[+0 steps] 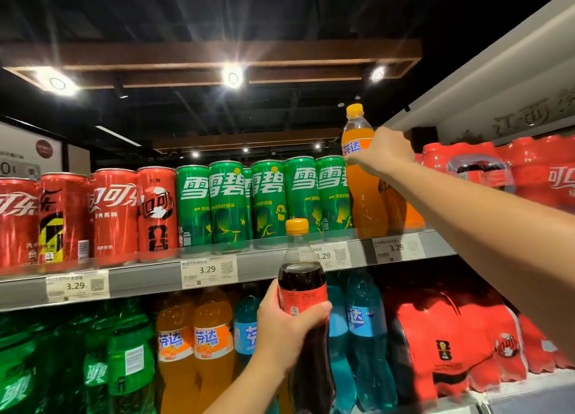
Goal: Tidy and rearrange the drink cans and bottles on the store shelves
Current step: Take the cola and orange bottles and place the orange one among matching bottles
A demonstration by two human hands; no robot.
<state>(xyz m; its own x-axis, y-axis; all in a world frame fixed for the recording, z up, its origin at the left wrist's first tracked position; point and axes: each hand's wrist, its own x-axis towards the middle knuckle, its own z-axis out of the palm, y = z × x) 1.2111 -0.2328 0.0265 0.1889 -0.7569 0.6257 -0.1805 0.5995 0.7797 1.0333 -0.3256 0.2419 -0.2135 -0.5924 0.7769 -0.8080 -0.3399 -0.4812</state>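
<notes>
– Store aisle, dark ceiling, spot lights (pixel 232 77) across the top of the frame. Two shelf levels?

– Yes. Upper shelf (pixel 149 278) runs across mid frame with price tags (pixel 208 272) on its front edge. Red cans (pixel 115 214) at left, green cans (pixel 230 202) in the centre, all upright.

– Right hand?

– Right hand (pixel 384 149) is at upper right, arm reaching in from the right edge. Its fingers are wrapped round the label of an orange bottle (pixel 364 202). The bottle is upright at the right end of the upper shelf, just beside the last green can, base down at the shelf board. More orange bottles behind it, partly hidden by the arm.

– Left hand?

– Left hand (pixel 286 329) is at lower centre, gripping a dark cola bottle (pixel 303 276) round its red label. Orange cap, upright, held in front of the shelf edge, not on any shelf.

– Lower level?

– Green bottles (pixel 124 367) at lower left, then orange bottles (pixel 193 336), then blue bottles (pixel 364 336) behind the cola bottle. Red wrapped packs (pixel 435 336) at lower right, more red packs (pixel 529 171) at right on the upper level.
</notes>
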